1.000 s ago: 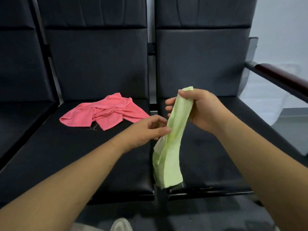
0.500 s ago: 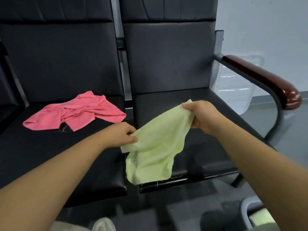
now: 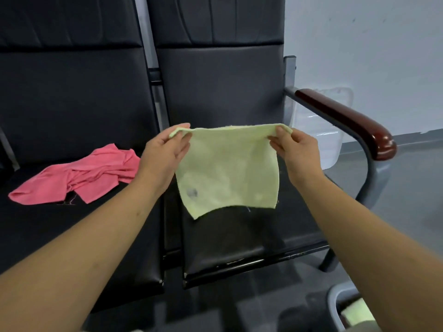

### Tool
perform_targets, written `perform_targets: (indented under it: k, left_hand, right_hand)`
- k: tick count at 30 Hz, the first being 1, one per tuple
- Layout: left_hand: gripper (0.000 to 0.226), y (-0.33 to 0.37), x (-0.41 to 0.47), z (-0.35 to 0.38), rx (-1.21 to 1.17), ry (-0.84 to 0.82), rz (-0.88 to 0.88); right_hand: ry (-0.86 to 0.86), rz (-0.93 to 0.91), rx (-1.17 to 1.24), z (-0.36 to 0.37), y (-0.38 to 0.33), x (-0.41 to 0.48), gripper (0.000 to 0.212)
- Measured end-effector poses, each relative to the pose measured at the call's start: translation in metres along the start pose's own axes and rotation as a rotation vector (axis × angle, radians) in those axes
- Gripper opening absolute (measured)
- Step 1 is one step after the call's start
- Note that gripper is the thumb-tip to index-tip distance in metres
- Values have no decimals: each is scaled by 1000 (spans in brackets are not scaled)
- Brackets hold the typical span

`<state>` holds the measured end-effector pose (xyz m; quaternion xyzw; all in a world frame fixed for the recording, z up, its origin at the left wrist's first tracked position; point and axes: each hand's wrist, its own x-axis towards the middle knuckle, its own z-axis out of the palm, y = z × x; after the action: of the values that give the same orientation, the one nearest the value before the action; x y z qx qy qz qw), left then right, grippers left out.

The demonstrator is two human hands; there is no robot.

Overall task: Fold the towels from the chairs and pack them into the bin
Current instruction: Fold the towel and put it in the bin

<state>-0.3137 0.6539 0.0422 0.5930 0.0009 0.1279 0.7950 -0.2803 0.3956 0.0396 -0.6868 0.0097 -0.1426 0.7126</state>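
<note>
Head view, looking down over both forearms at a row of black padded chairs.

Pale green towel (image 3: 227,171): held up in the air over the right-hand chair seat (image 3: 239,240), spread flat in a single layer with its top edge pulled nearly straight. Lower edge hangs free and curves upward, the lower left corner hanging lowest. A small grey smudge near the lower left. It does not touch the seat.

Left hand (image 3: 165,152): thumb and fingers pinch the towel's upper left corner, and a bit of the corner folds over the fingertips.

Right hand (image 3: 299,152): pinches the upper right corner between thumb and forefinger; the other fingers are loosely curled behind the cloth.

Pink towel (image 3: 79,174): lies crumpled and unfolded on the left-hand chair seat (image 3: 60,248), well apart from the green one. Loose threads trail from its near edge.

Bin (image 3: 334,305): grey rim shows at the bottom right corner, on the floor in front of the right-hand chair, partly hidden by the right forearm. Something pale green (image 3: 357,315) lies inside; blurred, cannot tell how it is folded.

Armrest (image 3: 347,121): dark red-brown pad on a grey metal frame, at the right side of the right-hand chair. A clear plastic container (image 3: 321,135) stands behind it against the white wall (image 3: 359,44).
</note>
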Motion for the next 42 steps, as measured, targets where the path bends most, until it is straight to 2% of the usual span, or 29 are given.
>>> perform_targets:
  k: [3, 5, 7, 9, 11, 13, 15, 18, 20, 26, 29, 33, 35, 39, 42]
  left_hand:
    - [22, 14, 3, 3, -48, -41, 108]
    - [23, 12, 5, -3, 37, -32, 106]
    - [27, -1, 3, -14, 307, -19, 103]
    - [32, -19, -3, -30, 653, -78, 124]
    - [32, -36, -5, -48, 921, -213, 126]
    - [20, -46, -5, -63, 1042, -322, 57]
    - [12, -50, -9, -71, 1004, -384, -85]
    - [18, -57, -22, -70, 755, -522, -390]
    - [20, -60, -30, -66, 685, -608, -537]
    - [22, -51, -34, -64, 680, -672, -727]
    - [23, -55, -34, -66, 696, -630, -707]
    - [20, -68, -19, -66, 834, -307, -384]
    - [21, -76, -9, -64, 916, -190, -293]
    - [23, -91, 2, -55, 1066, -148, -305]
    - [25, -102, 7, -51, 1187, -126, -331]
  right_hand:
    - [-26, -63, 221, -11, -7, 5, 16]
    - [-43, -74, 188, -19, -4, 5, 16]
    - [-32, -34, -29, -28, 4, 1, 10]
    - [-64, 29, -247, -39, 17, -4, 13]
    - [-131, 140, -343, -49, 32, -5, 10]
    - [-202, 259, -336, -57, 48, -4, 11]
    - [-260, 372, -261, -61, 60, -2, 20]
    - [-314, 521, -261, -67, 70, -5, 26]
    - [-371, 626, -282, -70, 75, -7, 27]
    - [-585, 876, -403, -73, 81, -14, 30]
    - [-589, 877, -423, -71, 80, -14, 28]
    - [-398, 658, -399, -63, 82, -6, 23]
    - [-294, 596, -399, -56, 87, -1, 25]
    - [-198, 523, -554, -41, 102, 2, 21]
    - [-156, 465, -738, -33, 119, 10, 35]
